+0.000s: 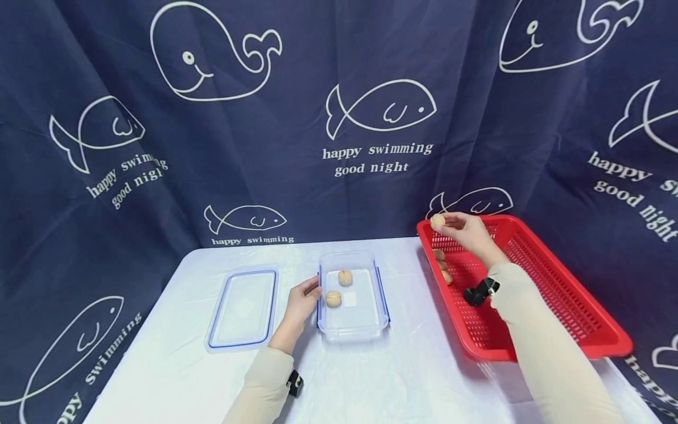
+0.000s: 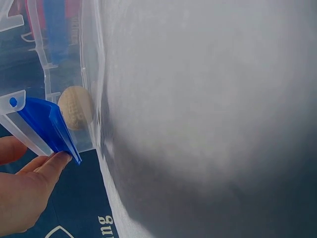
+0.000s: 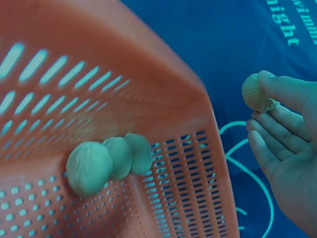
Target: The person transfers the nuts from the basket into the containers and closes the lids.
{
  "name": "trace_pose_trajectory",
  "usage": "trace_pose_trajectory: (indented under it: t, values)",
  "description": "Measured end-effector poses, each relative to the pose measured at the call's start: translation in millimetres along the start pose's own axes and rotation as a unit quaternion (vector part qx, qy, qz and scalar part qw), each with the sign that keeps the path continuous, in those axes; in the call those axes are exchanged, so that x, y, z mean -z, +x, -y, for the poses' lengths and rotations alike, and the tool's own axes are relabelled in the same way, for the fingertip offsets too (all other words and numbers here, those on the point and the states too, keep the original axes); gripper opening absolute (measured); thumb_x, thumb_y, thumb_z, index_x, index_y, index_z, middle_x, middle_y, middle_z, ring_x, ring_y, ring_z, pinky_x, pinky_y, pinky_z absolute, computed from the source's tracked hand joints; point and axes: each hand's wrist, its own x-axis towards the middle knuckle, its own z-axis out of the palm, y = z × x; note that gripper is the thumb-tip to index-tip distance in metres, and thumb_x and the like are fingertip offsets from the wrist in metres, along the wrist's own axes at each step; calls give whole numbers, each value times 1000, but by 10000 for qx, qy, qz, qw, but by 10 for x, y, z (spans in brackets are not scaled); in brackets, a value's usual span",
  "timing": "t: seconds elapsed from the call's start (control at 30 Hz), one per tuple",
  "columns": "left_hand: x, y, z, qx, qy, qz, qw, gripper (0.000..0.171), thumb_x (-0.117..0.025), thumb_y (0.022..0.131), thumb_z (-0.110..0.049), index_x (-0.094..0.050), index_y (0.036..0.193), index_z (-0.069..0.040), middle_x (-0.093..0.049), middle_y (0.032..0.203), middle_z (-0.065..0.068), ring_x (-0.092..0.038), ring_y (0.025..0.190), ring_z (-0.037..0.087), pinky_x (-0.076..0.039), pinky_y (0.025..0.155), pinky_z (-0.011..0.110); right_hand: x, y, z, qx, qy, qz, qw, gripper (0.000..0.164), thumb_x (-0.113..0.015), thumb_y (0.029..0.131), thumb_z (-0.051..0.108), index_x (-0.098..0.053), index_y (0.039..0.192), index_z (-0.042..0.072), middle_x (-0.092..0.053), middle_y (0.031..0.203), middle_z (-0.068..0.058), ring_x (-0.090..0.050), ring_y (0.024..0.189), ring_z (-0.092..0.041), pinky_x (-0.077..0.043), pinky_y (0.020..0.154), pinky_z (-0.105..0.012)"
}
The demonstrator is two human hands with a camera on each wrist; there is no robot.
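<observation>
My right hand pinches a walnut between thumb and fingers, above the far left corner of a red plastic basket. In the right wrist view the same walnut shows beyond the basket's rim, and several more walnuts lie in a row against the basket wall. On the left, my left hand grips the left side of a clear plastic food container. Its fingertips are at a blue side latch that hangs folded outward. Two walnuts sit inside the container.
Left of the container, a clear lid with a blue seal lies flat on the white-covered table. A dark blue curtain with fish and whale drawings hangs close behind the table. The basket stands at the table's right side.
</observation>
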Motion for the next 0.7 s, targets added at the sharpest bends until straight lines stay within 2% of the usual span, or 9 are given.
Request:
trace_pose_trajectory:
  t: [0.13,0.3,0.37,0.57,0.7]
  values:
    - [-3,13,3,-46,6,-29,10000,37,-53,95,0,-51,131,9,-55,130,26,-51,123,38,-42,106,43,-40,53,105,46,119,46,9999,47,-71,88,17,-57,126,-6,-63,114,-28,-60,90,-3,-45,73,-5]
    - [1,16,14,10,29,-71,10000,37,-54,95,-1,-52,131,7,-56,130,25,-52,123,37,-42,106,43,-144,111,234,101,211,162,9996,47,-71,88,17,-57,127,-5,-64,114,-27,-63,99,-24,-47,73,-7]
    - [3,10,18,45,32,-75,10000,37,-54,95,-2,-53,131,7,-57,129,24,-52,123,37,-42,106,43,-197,131,277,148,214,170,9995,45,-71,88,15,-57,126,-5,-65,113,-26,-62,100,-27,-47,73,-7]
    - [10,-2,30,58,24,-36,10000,38,-54,95,-3,-52,132,7,-56,131,24,-51,124,37,-42,106,44,-350,164,421,316,408,213,9984,42,-72,86,13,-60,122,-6,-66,111,-25,-63,90,-12,-49,72,-8]
    - [4,10,30,-10,58,-30,10000,38,-54,95,-2,-52,132,8,-56,130,25,-52,123,37,-42,106,44,-413,165,527,348,668,273,9968,45,-73,86,13,-59,123,-7,-65,112,-26,-63,91,-12,-50,73,-9]
